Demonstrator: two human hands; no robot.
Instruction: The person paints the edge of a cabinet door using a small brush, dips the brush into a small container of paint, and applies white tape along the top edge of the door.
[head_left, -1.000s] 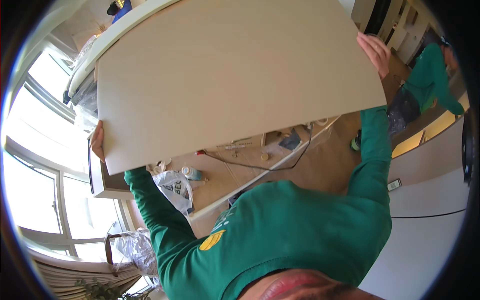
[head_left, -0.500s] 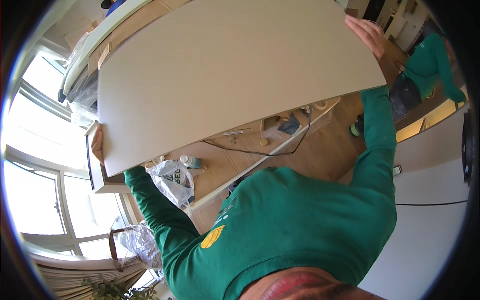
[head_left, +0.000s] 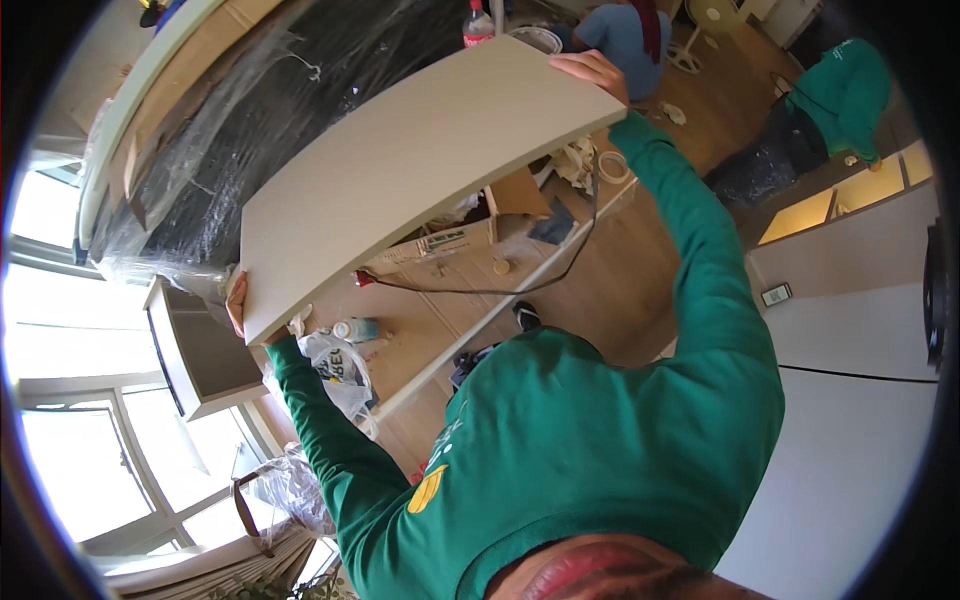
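A large flat cream board [head_left: 420, 160] hangs tilted in front of me, held by both hands above a cardboard-covered surface. My left hand [head_left: 237, 303] grips its near left corner, with the fingers along the outer edge. My right hand [head_left: 596, 72] is closed around the far right corner, fingers lying over the top face. Below the board are an open cardboard box [head_left: 515, 205], a black cable [head_left: 540, 285] with a red end, and a white and teal bottle [head_left: 355, 329]. The board hides part of the box.
A white plastic bag [head_left: 335, 368] lies by my left forearm. Plastic-wrapped dark furniture [head_left: 250, 110] stands beyond the board, and an open-fronted cabinet [head_left: 205, 350] is at left. A tape roll [head_left: 614, 168] sits near my right wrist. People in green [head_left: 845, 95] and blue [head_left: 622, 50] are at the upper right.
The board has tilted so its face looks narrower, and its right end has swung left with my right hand. The box, wrapped furniture and person in blue have come into sight.
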